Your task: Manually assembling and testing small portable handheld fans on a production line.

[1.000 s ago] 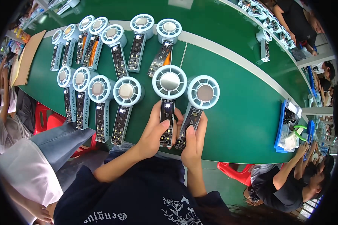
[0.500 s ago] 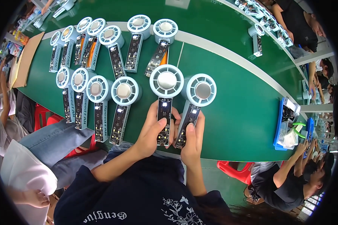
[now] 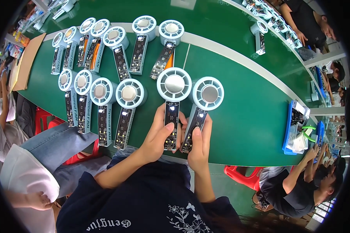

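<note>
My left hand (image 3: 154, 136) is closed around the handle of a light blue handheld fan (image 3: 174, 87), its thumb lying on the exposed black circuit board. Another handheld fan (image 3: 207, 95) of the same kind is in my right hand (image 3: 199, 149), with the thumb pressed on its board. Both fans point head up, side by side, their round silver centres facing me. A small white light shows on each board. Fingers behind the handles are mostly hidden. Just left of my hands, a similar fan (image 3: 127, 112) lies on the green table.
Two rows of handheld fans (image 3: 144, 46) cover the table's left half. A blue tray (image 3: 289, 130) with parts and a green-handled tool sits at the right edge. Beyond the pale rail, a lone fan (image 3: 259, 39) rests on a green surface. Co-workers sit left and right.
The fan in my left hand has shifted slightly right, toward the other one. Across the rail, the lone fan has moved a little left and farther away. My grips are the same.
</note>
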Demonstrator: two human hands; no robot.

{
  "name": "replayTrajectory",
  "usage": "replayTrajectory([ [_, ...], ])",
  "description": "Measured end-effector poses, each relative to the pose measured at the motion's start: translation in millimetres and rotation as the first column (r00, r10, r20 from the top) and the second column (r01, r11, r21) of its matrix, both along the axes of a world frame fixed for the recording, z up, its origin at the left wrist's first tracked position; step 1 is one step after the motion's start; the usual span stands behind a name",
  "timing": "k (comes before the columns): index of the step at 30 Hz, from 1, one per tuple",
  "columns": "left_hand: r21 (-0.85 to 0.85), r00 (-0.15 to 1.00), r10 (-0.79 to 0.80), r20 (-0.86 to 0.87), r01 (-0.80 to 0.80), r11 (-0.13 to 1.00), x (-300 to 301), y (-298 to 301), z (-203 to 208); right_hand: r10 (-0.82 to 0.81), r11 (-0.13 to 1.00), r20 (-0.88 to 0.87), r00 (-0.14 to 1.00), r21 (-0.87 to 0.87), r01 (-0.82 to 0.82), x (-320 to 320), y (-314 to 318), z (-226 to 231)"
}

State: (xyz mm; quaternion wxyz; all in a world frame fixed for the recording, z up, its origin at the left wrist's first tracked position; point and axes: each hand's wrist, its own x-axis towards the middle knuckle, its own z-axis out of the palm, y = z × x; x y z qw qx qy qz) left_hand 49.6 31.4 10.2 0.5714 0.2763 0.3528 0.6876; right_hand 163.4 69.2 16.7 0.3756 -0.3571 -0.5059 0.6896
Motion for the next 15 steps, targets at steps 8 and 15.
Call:
replayTrajectory([
  [8,0.016,0.999,-0.036,0.018,0.035,0.999,-3.5,-1.0,-2.0,0.013,1.000,-0.042,0.999,-0.001,-0.013,0.2,0.9,-3.1],
  [15,0.010,0.999,-0.043,-0.011,0.043,0.999,-4.4,-0.7,-1.3,0.002,1.000,-0.035,0.999,-0.025,-0.003,-0.7,1.3,-4.2],
])
